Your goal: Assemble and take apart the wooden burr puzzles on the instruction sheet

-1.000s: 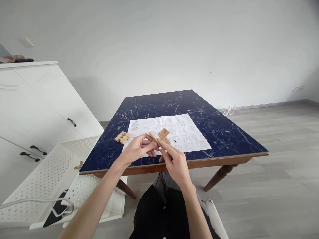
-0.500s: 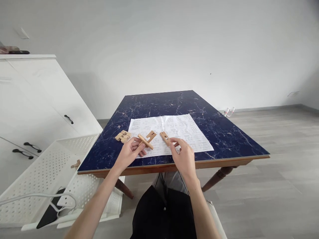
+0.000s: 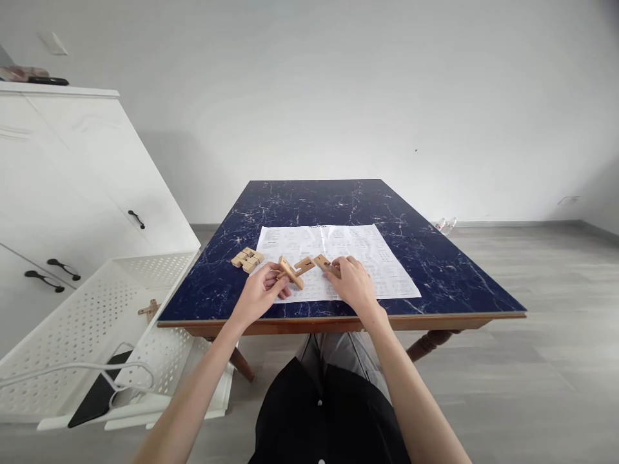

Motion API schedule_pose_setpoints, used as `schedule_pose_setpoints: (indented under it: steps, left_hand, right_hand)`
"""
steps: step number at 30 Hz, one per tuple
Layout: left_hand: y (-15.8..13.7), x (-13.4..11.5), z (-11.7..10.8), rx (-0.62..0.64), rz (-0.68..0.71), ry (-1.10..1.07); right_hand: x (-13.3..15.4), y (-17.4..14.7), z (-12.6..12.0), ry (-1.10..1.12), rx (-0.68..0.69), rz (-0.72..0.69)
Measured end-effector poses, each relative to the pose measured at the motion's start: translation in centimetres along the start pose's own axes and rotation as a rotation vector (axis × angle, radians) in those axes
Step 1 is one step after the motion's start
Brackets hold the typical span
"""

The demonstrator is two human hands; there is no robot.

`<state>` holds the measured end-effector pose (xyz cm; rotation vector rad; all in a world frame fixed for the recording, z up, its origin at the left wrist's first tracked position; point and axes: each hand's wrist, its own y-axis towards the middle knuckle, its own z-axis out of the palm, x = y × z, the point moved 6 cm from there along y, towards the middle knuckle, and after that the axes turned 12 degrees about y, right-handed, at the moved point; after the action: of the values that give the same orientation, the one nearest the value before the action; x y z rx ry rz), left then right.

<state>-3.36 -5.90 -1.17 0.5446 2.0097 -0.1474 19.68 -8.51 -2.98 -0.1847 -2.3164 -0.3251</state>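
My left hand is closed on wooden puzzle pieces: a bar crosses a notched piece that bears a dark mark. Fingers of my right hand grip another wooden puzzle piece, whose right end they cover. The two hands' pieces are close, their ends nearly meeting; I cannot tell whether they touch. Beneath both hands lies a creased printed sheet. Just left of the sheet, several wooden blocks sit grouped together on the blue table.
The blue marbled table has a wooden edge in front of me. On the left stand a white cabinet and a white perforated basket with a wooden piece and a cable. Clear items lie beyond the table's right side.
The bar in my left hand has turned more upright. My right hand has flattened over its piece, covering more of it, and the pieces have come closer together. The view has shifted slightly.
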Motion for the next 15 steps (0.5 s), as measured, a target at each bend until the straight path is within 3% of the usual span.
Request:
schedule_pose_setpoints:
  steps: [9,15]
  left_hand:
    - [0.0,0.6,-0.1,-0.004,0.013,0.006]
    - [-0.1,0.8,0.0,0.002,0.001,0.028]
  right_hand:
    - [-0.1,1.2,-1.6,0.221,-0.011,-0.047]
    - [2.0,1.9,-2.3,0.578,0.132,-0.175]
